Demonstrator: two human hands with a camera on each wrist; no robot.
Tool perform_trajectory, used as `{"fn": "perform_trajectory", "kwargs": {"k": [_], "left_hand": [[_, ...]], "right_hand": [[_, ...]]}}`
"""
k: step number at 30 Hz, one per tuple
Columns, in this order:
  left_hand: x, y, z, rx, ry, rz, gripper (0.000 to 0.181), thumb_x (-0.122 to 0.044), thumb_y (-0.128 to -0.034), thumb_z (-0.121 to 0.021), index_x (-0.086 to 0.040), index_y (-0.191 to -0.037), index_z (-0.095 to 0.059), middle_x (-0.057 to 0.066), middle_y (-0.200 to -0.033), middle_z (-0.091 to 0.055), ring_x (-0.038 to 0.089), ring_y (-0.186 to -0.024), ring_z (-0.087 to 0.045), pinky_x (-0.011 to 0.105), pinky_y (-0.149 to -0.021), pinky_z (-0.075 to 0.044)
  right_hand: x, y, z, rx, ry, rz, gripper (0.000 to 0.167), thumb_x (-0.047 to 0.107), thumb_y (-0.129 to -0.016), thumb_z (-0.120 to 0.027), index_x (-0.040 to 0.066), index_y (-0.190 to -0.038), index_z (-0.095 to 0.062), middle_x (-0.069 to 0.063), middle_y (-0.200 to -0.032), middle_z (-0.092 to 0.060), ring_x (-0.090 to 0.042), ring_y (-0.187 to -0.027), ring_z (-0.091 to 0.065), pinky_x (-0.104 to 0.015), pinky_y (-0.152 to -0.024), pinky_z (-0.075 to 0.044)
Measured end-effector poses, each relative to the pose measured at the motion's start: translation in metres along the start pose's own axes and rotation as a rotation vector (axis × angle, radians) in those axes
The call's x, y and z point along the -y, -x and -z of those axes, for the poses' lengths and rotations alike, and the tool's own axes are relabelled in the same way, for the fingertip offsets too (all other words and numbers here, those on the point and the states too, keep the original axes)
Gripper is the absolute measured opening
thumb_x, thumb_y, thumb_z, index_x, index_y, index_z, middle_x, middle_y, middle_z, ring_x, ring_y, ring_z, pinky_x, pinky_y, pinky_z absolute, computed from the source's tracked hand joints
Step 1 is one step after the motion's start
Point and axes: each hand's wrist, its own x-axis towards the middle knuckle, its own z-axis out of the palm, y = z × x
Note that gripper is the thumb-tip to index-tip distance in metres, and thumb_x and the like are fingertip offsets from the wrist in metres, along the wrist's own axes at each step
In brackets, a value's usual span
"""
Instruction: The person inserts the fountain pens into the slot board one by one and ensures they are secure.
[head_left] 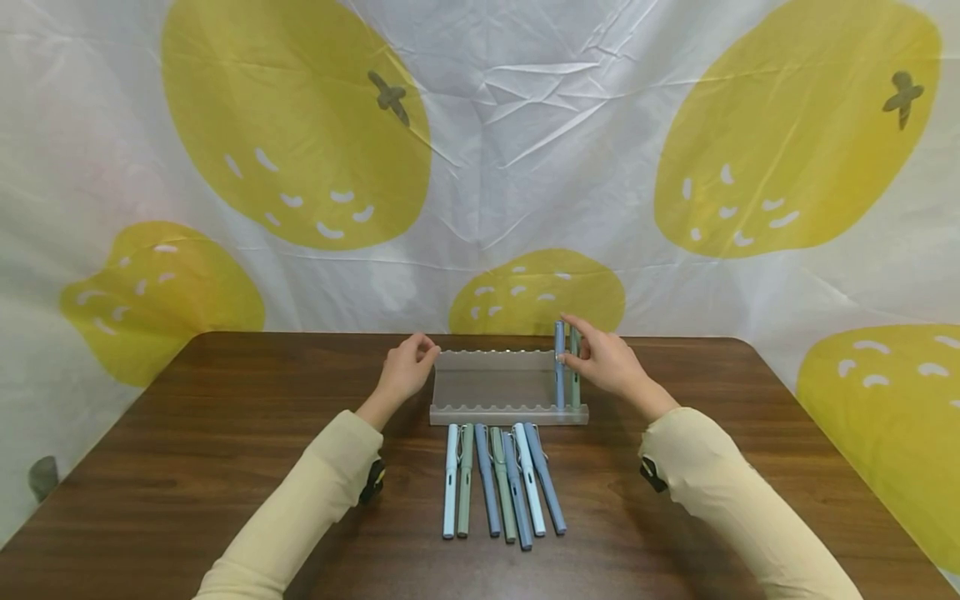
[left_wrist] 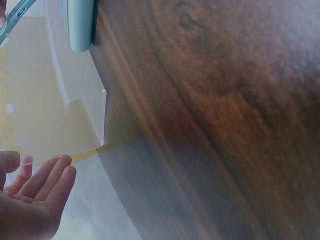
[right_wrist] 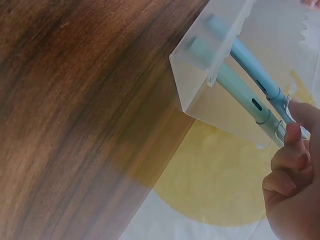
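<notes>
A clear plastic pen rack (head_left: 491,387) with scalloped edges stands at the back of the table. Two capped pens lean in its right end: a green pen (right_wrist: 240,90) in the outermost notch and a blue pen (head_left: 559,387) beside it. My right hand (head_left: 611,362) holds the blue pen near its top, thumb at the clip side and index finger at the upper end. At the rack's left end, my left hand (head_left: 407,368) pinches the upper corner between thumb and index finger; the other fingers extend loosely in the left wrist view.
Several capped pens in light blue, green and darker blue, among them a light blue pen (head_left: 451,483), lie side by side in front of the rack. The brown wooden table (head_left: 615,533) ends at a white curtain (head_left: 480,192) with yellow fruit prints.
</notes>
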Motion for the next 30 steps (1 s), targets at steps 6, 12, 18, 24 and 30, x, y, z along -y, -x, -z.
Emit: {"fn": "perform_trajectory", "kwargs": {"k": [6,12,18,24,30], "left_hand": [[0.000,0.000,0.000,-0.006,-0.001,-0.014,0.020,-0.022,-0.0911,-0.049,-0.004,-0.096,-0.056,0.012,-0.095,-0.059,0.027,-0.091,-0.056,0.041,-0.072,-0.043],[0.000,-0.001,0.000,-0.007,0.000,-0.018,0.020,-0.022,-0.0910,-0.049,-0.004,-0.096,-0.056,0.013,-0.097,-0.059,0.029,-0.094,-0.055,0.043,-0.075,-0.042],[0.000,0.000,0.001,-0.005,-0.001,-0.026,0.019,-0.021,-0.0910,-0.049,-0.004,-0.096,-0.056,0.013,-0.097,-0.059,0.029,-0.094,-0.055,0.043,-0.076,-0.042],[0.002,0.000,0.000,-0.004,-0.004,-0.028,0.021,-0.022,-0.0912,-0.048,-0.004,-0.096,-0.056,0.012,-0.097,-0.059,0.028,-0.093,-0.055,0.042,-0.074,-0.043],[0.001,0.000,-0.001,-0.003,0.002,-0.024,0.020,-0.021,-0.0912,-0.048,-0.003,-0.096,-0.055,0.013,-0.097,-0.059,0.029,-0.093,-0.055,0.042,-0.074,-0.043]], "right_hand": [[0.001,0.004,0.002,-0.062,-0.013,0.034,0.059,0.025,-0.083,-0.062,0.012,-0.134,-0.035,0.002,-0.053,-0.044,-0.012,-0.041,-0.034,-0.028,-0.042,-0.028],[0.002,0.011,-0.002,-0.131,-0.028,0.119,0.052,0.022,-0.083,-0.062,0.012,-0.130,-0.041,0.006,-0.053,-0.041,-0.009,-0.042,-0.033,-0.028,-0.042,-0.028],[0.004,0.023,-0.009,-0.123,-0.059,0.152,0.050,0.021,-0.083,-0.063,0.012,-0.128,-0.044,0.009,-0.052,-0.041,-0.007,-0.041,-0.033,-0.026,-0.041,-0.029],[0.007,0.037,-0.015,-0.077,-0.103,0.155,0.047,0.018,-0.081,-0.064,0.011,-0.125,-0.046,0.010,-0.052,-0.043,-0.005,-0.041,-0.037,-0.025,-0.041,-0.032],[0.008,0.048,-0.018,-0.044,-0.123,0.153,0.044,0.018,-0.081,-0.065,0.010,-0.121,-0.050,0.011,-0.053,-0.043,-0.004,-0.042,-0.036,-0.024,-0.042,-0.033]]}}
